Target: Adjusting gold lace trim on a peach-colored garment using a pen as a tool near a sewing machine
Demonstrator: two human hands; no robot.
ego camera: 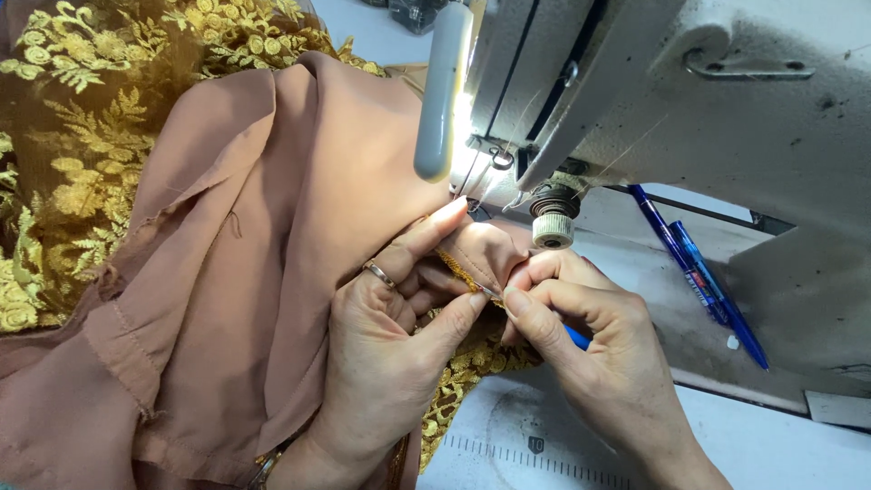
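My left hand (395, 340), with a ring on one finger, pinches a fold of tan fabric (245, 236) and its gold embroidered edge (458, 272) between thumb and forefinger. My right hand (581, 336) sits right beside it, fingers closed on a small blue-handled tool (577, 338) whose thin metal tip touches the seam. Both hands work just in front of the needle area of a white sewing machine (726, 118).
Gold floral lace (82, 145) is heaped at the left and back. Two blue pens (703, 272) lie on the machine bed under the arm. A grey lamp bar (443, 91) hangs above the fabric. A ruler scale (535, 449) is marked on the white table.
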